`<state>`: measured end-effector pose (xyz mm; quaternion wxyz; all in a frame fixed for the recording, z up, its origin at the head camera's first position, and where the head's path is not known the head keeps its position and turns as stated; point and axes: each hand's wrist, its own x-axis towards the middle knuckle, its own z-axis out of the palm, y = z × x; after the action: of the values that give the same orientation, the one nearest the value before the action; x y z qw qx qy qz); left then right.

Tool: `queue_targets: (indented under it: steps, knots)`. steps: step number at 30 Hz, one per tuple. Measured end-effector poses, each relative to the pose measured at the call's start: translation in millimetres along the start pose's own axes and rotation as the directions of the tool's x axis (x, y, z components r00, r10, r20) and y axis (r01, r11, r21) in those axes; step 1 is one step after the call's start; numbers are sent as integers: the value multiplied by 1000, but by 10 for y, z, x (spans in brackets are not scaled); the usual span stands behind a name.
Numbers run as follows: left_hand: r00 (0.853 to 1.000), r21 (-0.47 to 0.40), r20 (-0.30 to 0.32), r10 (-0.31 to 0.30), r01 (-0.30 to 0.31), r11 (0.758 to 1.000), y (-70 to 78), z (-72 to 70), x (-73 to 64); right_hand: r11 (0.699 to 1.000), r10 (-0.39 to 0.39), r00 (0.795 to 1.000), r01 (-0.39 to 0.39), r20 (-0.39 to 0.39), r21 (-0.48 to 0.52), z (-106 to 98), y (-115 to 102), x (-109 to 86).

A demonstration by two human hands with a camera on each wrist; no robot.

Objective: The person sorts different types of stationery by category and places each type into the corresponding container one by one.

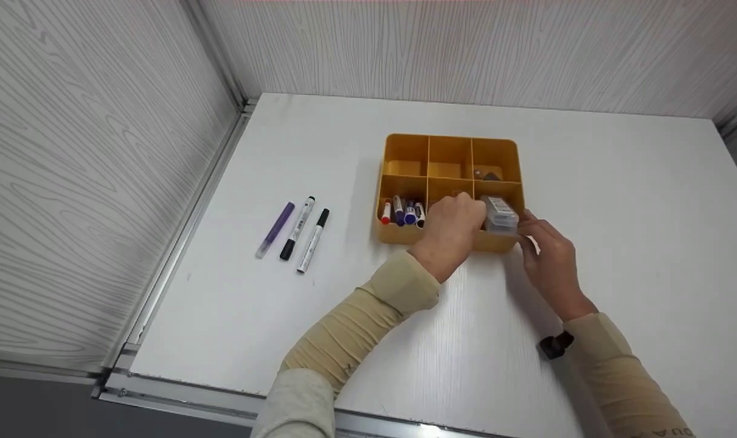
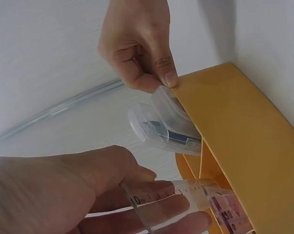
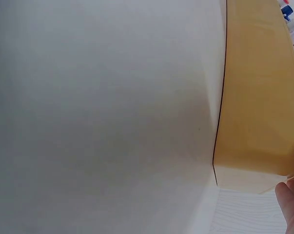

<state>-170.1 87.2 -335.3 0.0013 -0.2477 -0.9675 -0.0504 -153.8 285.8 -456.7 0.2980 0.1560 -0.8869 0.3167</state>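
A yellow compartment organizer [image 1: 487, 243] stands on the white table. My left hand [image 1: 450, 228] is at its front middle compartment; in the left wrist view it pinches a clear ruler [image 2: 156, 197] between thumb and fingers, the far end reaching into the organizer. My right hand [image 1: 551, 258] grips the rim at the front right corner, thumb on the wall in the left wrist view. Beside it, a clear plastic case [image 1: 500, 216] leans out of the front right compartment. A purple-and-white printed item [image 2: 229, 209] shows past the ruler; its kind is unclear.
Several markers [image 1: 410, 213] stand in the front left compartment. A small dark object [image 1: 490, 176] lies in the back right one. Left of the organizer lie a purple pen [image 1: 275, 230] and two white markers [image 1: 313, 240]. Pale panels [image 1: 466, 55] border the table.
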Motion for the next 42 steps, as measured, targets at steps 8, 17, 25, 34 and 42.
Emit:
queue_targets:
  steps: [8, 17, 25, 34, 42]
  knots:
    - [995, 110, 82, -54, 45, 993, 98, 84, 167, 1000, -6, 1000, 6, 18, 2, -6, -12, -3]
    - [982, 269, 144, -120, 78, 960, 146, 132, 217, 1000, -12, 1000, 12, 12, 3, -7, -23, 10]
    - [985, 272, 98, -139, 108, 956, 129, 243, 237, 999, -28, 999, 30, -31, 44, 23, -30, 9]
    - [981, 163, 178, -78, 49, 986, 61, 281, 217, 999, -17, 1000, 18, 25, -30, -16, -26, 9]
    - [984, 16, 180, -11, 8, 1000, 8, 343, 145, 1000, -8, 1000, 8, 0, 5, -11, -12, -5]
